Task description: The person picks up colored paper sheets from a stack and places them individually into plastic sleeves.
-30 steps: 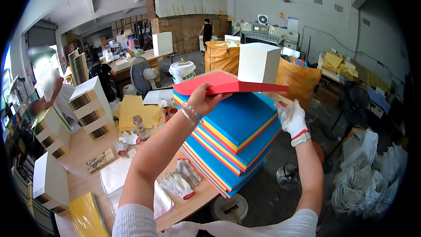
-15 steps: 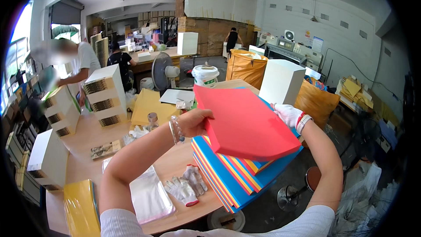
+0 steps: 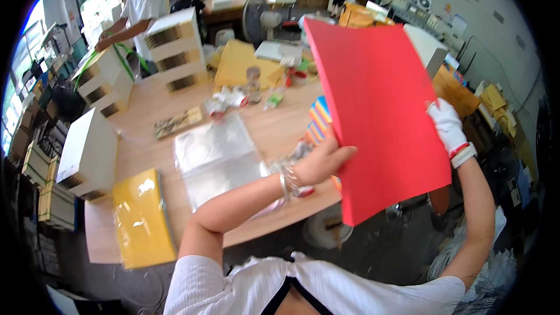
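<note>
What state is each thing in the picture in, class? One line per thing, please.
Red stack: raised, tilted
Left hand: bare, gripping it
Right hand: gloved, at its right edge
Multicoloured stack: mostly hidden
Clear plastic sleeves: lying flat
Yellow pack: wrapped in clear film, lying flat
Bottle: upright
Fan: cannot tell if running

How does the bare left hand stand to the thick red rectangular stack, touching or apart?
Touching. The head view shows the bare left hand gripping the thick red rectangular stack at its left edge, the thumb lying over the face.
</note>
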